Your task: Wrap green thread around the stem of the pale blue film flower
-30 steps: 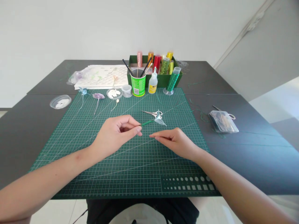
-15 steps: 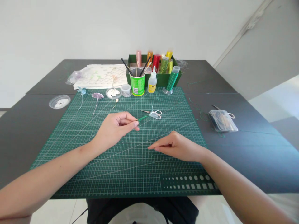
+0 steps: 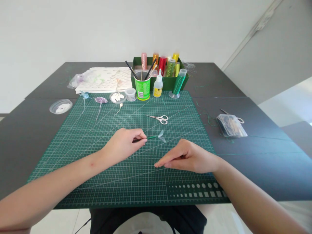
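Note:
My left hand (image 3: pixel 129 139) pinches a thin green-wrapped flower stem (image 3: pixel 151 137) above the cutting mat (image 3: pixel 117 182). Pale bluish, see-through petals (image 3: pixel 161 136) spread from the stem's right end. To the lower right, my right hand (image 3: pixel 185 156) is closed, thumb and fingertips together; whatever they may hold is too fine to see. Small white-handled scissors (image 3: pixel 158 119) lie on the mat just beyond the petals, blades toward the left. A spool of green thread (image 3: pixel 179 83) stands upright at the mat's back edge.
Behind the mat stand a green cup of tools (image 3: pixel 143 89), a glue bottle (image 3: pixel 158 87) and a box of thread spools (image 3: pixel 159 85). A purple flower (image 3: pixel 100 100), a blue flower (image 3: pixel 84 95) and a dish of white pieces (image 3: pixel 118 97) sit back left. A clear case (image 3: pixel 231 125) lies right.
My left hand has moved nearer to me with the stem, and the petals have come away from over the scissors. My right hand has shifted slightly toward me, still pinched.

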`<state>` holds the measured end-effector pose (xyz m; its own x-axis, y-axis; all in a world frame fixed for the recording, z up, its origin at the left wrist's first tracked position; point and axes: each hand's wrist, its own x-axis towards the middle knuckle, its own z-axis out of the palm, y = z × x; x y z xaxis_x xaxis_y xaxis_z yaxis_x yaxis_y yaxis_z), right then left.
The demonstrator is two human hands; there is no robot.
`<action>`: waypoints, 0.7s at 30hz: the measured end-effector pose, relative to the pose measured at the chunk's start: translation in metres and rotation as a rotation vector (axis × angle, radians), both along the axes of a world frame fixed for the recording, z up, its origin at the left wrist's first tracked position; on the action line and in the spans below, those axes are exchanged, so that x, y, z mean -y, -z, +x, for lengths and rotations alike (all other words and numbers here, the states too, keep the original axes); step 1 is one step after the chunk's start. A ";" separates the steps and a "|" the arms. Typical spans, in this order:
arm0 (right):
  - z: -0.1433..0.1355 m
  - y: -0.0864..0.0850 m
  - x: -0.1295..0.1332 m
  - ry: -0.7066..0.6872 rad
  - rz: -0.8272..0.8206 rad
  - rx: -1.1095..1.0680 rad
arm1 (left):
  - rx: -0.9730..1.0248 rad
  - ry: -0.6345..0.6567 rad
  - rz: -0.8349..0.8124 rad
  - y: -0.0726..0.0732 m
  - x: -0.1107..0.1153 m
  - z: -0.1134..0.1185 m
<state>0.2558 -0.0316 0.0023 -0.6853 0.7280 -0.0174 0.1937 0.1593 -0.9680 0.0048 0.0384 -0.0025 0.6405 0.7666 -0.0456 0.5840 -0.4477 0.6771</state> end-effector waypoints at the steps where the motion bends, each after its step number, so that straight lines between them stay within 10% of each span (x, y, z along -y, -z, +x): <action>1: 0.000 -0.001 0.001 0.014 0.012 -0.017 | -0.034 0.036 0.025 0.001 0.004 0.001; 10: -0.001 0.002 0.001 0.390 0.002 -0.230 | -0.097 0.208 -0.029 -0.013 0.030 0.005; 21: -0.009 0.004 -0.002 0.516 0.024 -0.216 | -0.050 0.246 -0.140 -0.025 0.044 0.001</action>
